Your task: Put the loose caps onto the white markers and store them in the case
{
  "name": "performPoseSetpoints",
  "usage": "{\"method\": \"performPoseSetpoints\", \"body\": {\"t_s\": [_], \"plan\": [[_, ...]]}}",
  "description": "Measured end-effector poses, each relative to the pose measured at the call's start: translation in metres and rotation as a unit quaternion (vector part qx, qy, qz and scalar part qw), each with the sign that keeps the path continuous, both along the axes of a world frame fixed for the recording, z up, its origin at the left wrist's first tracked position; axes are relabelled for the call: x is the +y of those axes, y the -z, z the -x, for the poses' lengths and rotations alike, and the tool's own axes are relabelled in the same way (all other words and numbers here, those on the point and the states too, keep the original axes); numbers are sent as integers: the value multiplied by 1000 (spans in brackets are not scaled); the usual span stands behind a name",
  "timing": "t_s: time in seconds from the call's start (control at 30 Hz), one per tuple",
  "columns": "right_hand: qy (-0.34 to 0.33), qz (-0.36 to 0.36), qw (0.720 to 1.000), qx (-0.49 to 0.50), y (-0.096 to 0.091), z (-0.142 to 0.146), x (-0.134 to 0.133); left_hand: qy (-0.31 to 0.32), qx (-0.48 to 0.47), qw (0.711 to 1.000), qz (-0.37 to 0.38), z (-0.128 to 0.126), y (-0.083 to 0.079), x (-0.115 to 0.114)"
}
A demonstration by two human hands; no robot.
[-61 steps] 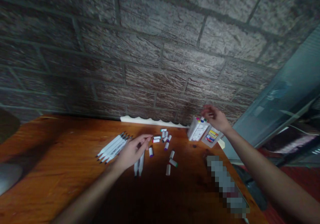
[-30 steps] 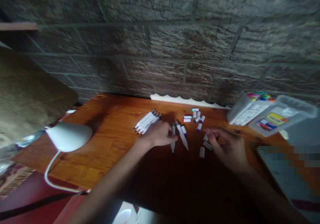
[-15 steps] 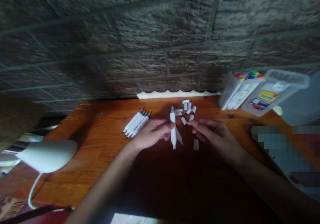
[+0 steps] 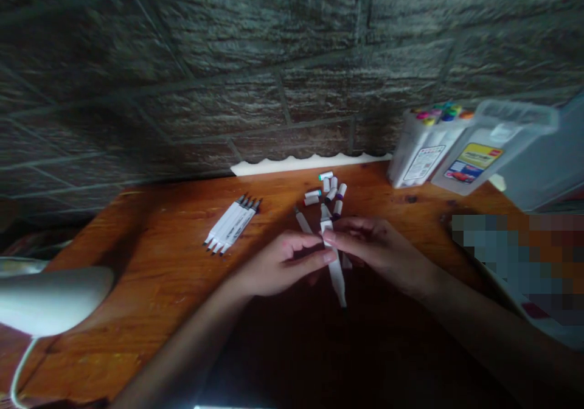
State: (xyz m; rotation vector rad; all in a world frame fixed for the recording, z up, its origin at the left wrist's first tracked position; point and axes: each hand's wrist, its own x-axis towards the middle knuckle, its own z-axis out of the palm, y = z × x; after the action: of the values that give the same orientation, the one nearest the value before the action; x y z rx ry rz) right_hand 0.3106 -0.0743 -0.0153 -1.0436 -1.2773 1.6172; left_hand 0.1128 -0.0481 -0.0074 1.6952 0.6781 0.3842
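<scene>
Hands closing together since the earlier frame: left hand [image 4: 285,264] and right hand [image 4: 378,254] are now meeting over a white marker [image 4: 336,273], with fingers from both sides nearly touching. Right hand is pinching the marker near its upper end between its fingertips, while left hand's fingers are pressing against the barrel just below. Marker is tilting across the dark shadowed part of the counter [image 4: 137,244], its dark lower tip pointing toward the person; cannot tell whether that tip is touching the wood. A second white marker [image 4: 302,220] is lying just beyond left hand, and a cluster of loose marker caps [image 4: 331,188] is sitting just past the fingers, some standing, some on their sides. A bundle of white markers [image 4: 230,226] is lying side by side further left, well apart from the hands. To the right, a white marker box [image 4: 424,159] with colored caps showing on top is standing beside a clear plastic case [image 4: 495,144]. A white lamp [image 4: 50,299] is resting at the left edge, and a white scalloped strip [image 4: 310,164] is running along the brick wall [image 4: 274,31].
</scene>
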Motion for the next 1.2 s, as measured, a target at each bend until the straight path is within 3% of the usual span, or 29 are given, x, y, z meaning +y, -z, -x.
{"method": "performPoseSetpoints", "body": {"t_s": [0.17, 0.37, 0.47, 0.53, 0.7, 0.8, 1.0, 1.1, 1.2], "plan": [[27, -12, 999, 12, 3, -4, 4, -39, -8, 999, -22, -1, 5, 3], [141, 6, 989, 42, 1, -15, 15, -52, -2, 996, -71, -3, 7, 2], [186, 0, 982, 35, 2, -20, 21, -91, 27, 987, -131, -2, 13, 4], [220, -8, 974, 47, 3, -21, 25, -143, 49, 967, -204, 1, 20, 8], [318, -2, 940, 127, 4, -20, 34, -257, 159, 877, -373, 2, 23, 36], [339, -5, 930, 143, 3, -22, 34, -236, 221, 859, -398, -6, 16, 62], [335, 25, 920, 200, -1, -29, 34, -106, 276, 876, -381, -29, 6, 110], [325, 30, 919, 223, -4, -31, 35, -77, 278, 877, -384, -31, 1, 118], [303, 33, 916, 262, -7, -31, 35, -96, 253, 877, -397, -21, -6, 110]]}}
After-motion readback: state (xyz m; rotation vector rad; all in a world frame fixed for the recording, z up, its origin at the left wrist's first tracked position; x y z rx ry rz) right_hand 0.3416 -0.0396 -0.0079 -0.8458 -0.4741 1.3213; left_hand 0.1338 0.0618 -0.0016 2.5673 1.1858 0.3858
